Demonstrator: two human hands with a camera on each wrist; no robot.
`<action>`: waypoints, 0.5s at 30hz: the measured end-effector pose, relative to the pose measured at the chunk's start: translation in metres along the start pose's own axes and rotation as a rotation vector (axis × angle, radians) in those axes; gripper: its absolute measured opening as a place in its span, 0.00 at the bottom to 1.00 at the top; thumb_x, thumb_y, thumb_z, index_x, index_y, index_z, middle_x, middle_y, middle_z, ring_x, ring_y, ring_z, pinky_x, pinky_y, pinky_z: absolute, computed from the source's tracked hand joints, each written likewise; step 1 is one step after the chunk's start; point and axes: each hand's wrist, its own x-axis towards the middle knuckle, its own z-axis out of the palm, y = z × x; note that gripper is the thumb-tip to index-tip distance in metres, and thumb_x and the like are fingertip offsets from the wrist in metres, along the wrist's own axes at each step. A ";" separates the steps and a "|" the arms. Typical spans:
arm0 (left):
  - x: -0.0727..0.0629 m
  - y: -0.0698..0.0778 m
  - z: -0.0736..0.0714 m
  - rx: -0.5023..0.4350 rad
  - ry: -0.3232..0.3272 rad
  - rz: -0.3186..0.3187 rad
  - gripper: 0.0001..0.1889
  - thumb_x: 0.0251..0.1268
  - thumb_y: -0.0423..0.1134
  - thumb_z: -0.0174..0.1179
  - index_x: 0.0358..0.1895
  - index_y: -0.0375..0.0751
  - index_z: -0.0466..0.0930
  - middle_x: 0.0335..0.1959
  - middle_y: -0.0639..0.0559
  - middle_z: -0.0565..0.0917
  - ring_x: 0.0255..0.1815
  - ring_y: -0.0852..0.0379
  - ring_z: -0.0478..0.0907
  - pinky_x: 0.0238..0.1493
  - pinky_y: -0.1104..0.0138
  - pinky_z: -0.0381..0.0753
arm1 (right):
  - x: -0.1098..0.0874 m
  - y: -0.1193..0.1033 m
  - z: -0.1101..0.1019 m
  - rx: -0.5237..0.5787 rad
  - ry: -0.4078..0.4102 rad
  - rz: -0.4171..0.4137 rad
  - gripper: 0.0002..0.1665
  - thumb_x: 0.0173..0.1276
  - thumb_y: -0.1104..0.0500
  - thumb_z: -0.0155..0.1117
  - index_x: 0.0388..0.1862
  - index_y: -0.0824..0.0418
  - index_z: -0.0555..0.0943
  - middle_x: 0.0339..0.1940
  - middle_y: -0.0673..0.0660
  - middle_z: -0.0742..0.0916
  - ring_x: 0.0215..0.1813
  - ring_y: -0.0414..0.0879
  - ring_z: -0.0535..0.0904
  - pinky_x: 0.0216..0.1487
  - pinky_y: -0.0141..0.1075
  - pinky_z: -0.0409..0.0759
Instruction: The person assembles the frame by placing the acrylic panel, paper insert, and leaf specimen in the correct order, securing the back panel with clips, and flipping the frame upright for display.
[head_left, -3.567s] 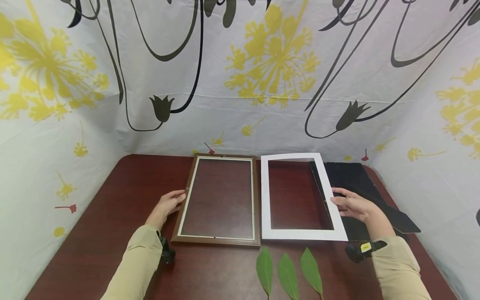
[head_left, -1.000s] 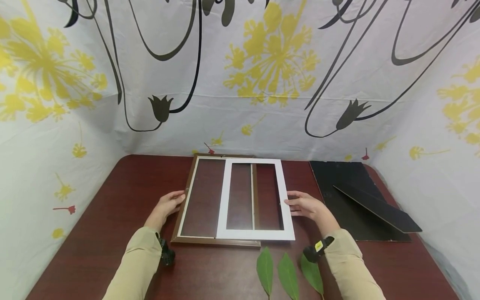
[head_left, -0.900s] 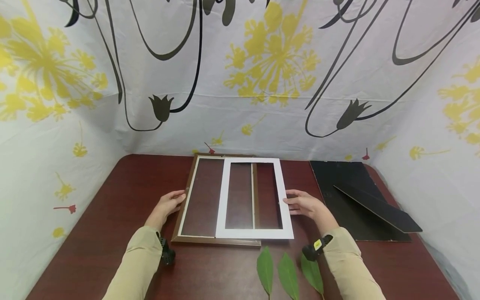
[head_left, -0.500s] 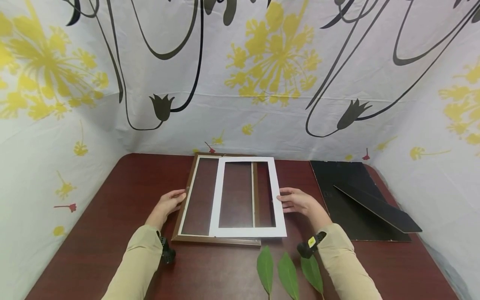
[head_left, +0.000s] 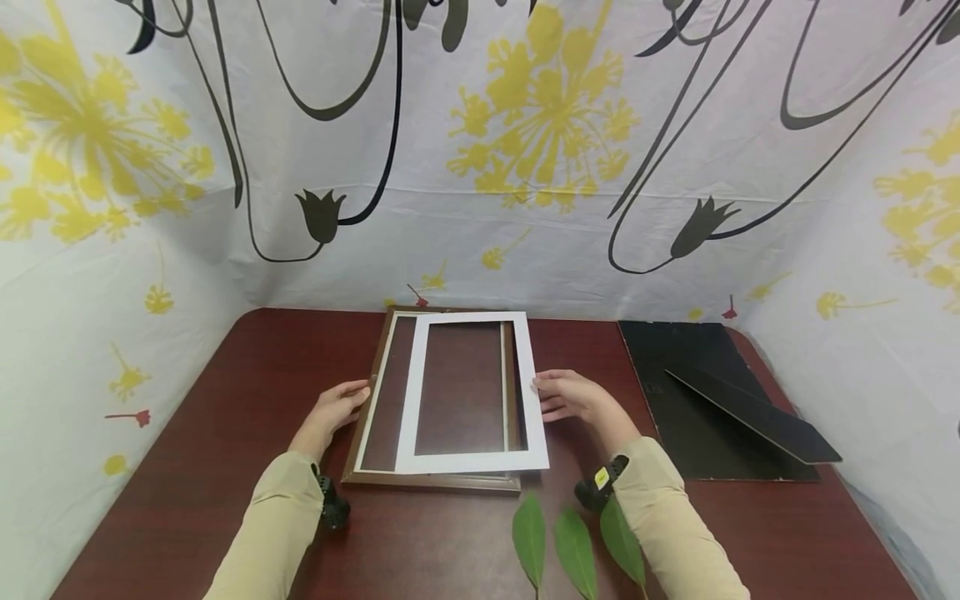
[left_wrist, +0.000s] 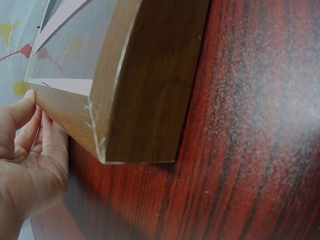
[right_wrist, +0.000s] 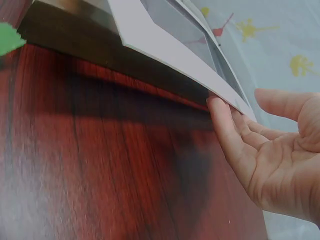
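A brown wooden picture frame [head_left: 363,417] with a clear pane lies on the table. My left hand [head_left: 332,417] grips its left side; in the left wrist view the thumb [left_wrist: 31,96] is on the top edge and the fingers go beneath. Over the frame is a white picture mat [head_left: 408,396], overlapping its middle and right side. My right hand [head_left: 576,400] holds the mat's right edge. In the right wrist view, fingertips [right_wrist: 214,102] reach under that edge, with the thumb [right_wrist: 272,100] above. The mat's right side sits raised over the frame.
Three green leaves [head_left: 576,546] lie near the front of the dark red table [head_left: 405,550]. A black board [head_left: 667,342] rests at the right, with a narrower black piece [head_left: 757,417] tilted on top. Patterned white cloth [head_left: 525,258] encloses the table's back and sides.
My right hand has brought the mat leftward from over the black board to over the frame, uncovering the board. It is still shifting left. My left hand has stayed at the frame's side.
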 end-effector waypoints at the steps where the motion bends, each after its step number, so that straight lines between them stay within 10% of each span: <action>1: 0.000 0.000 0.000 0.001 0.002 0.000 0.25 0.70 0.39 0.46 0.67 0.34 0.57 0.67 0.35 0.61 0.67 0.42 0.60 0.67 0.54 0.65 | 0.001 -0.001 0.002 0.006 0.002 0.005 0.30 0.71 0.56 0.46 0.66 0.71 0.57 0.54 0.69 0.75 0.37 0.45 0.80 0.46 0.45 0.83; 15: 0.001 0.000 0.000 0.000 0.012 -0.014 0.26 0.70 0.40 0.47 0.67 0.35 0.57 0.67 0.35 0.61 0.67 0.42 0.60 0.67 0.54 0.65 | 0.005 -0.013 0.025 -0.048 -0.014 0.006 0.29 0.71 0.57 0.47 0.65 0.72 0.61 0.52 0.69 0.76 0.39 0.47 0.80 0.45 0.44 0.83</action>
